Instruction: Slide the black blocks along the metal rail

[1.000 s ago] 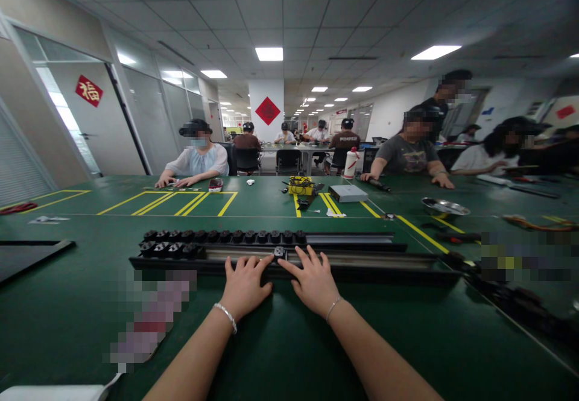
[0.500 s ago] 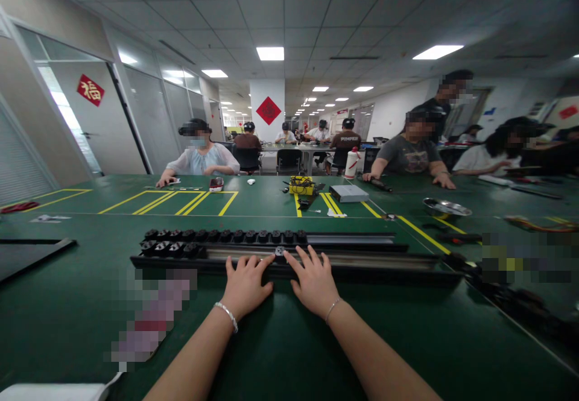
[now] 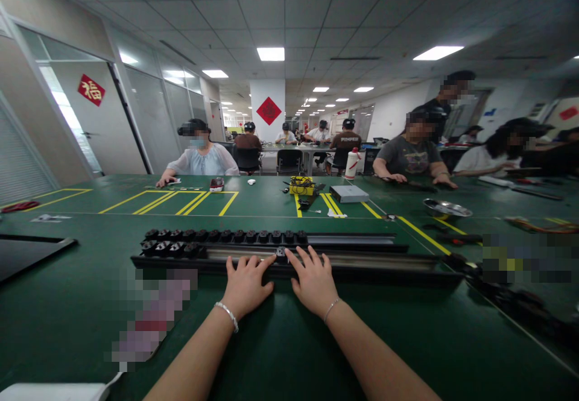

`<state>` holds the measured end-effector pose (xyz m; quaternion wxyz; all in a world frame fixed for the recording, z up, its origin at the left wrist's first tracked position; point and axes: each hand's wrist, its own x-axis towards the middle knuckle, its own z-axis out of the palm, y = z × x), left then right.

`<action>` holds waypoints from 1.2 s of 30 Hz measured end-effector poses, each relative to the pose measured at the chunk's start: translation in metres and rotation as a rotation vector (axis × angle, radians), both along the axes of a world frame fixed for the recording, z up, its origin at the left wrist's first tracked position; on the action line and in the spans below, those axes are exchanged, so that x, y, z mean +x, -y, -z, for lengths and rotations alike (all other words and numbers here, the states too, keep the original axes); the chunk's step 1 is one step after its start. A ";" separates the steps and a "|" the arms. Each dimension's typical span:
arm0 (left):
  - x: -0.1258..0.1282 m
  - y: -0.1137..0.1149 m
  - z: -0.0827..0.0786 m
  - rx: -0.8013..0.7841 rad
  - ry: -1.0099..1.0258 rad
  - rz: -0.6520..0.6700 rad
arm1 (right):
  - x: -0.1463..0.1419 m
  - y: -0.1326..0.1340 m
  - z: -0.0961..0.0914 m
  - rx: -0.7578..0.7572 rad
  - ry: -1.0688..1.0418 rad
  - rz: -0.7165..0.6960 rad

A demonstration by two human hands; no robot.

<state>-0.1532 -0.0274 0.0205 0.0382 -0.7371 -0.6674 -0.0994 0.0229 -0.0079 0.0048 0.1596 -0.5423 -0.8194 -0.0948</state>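
A long black rail with an open channel lies across the table in front of me. One small black module, which looks like a power socket, sits in its channel near the middle. My left hand rests at the near side with fingers spread, its index fingertip at the module's left edge. From the right, my right hand reaches in the same way, index fingertip at the module's right edge. Several like modules fill the rail's left end. Behind it lies a second rail with a row of modules.
On the green table are a blurred pinkish item at left, a black tray-like panel, a grey box, a yellow item with cable and a metal bowl. Co-workers sit across the table.
My hands and the rails are almost unmoved; the module between my index fingertips looks slightly shifted or tilted. Across the table, a co-worker's hand at the right has moved inward.
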 end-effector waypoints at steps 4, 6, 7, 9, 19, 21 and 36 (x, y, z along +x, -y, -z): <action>0.001 0.001 -0.002 -0.008 -0.013 -0.003 | -0.002 0.001 -0.002 -0.016 0.004 0.021; 0.001 0.001 -0.003 -0.020 -0.018 -0.010 | -0.002 0.001 -0.002 -0.018 0.001 0.026; 0.001 0.001 -0.003 -0.023 -0.019 -0.011 | -0.002 0.001 -0.002 -0.017 -0.004 0.026; 0.001 0.001 -0.003 -0.021 -0.021 -0.009 | -0.003 0.000 -0.002 -0.012 -0.016 0.023; 0.003 0.002 0.004 0.037 -0.028 -0.001 | -0.002 -0.001 -0.002 -0.006 -0.042 0.025; 0.003 0.002 0.005 0.033 -0.020 -0.005 | -0.003 -0.001 -0.002 -0.016 -0.029 0.030; 0.006 0.000 -0.001 0.004 -0.008 -0.030 | -0.002 -0.001 -0.002 -0.014 -0.042 0.023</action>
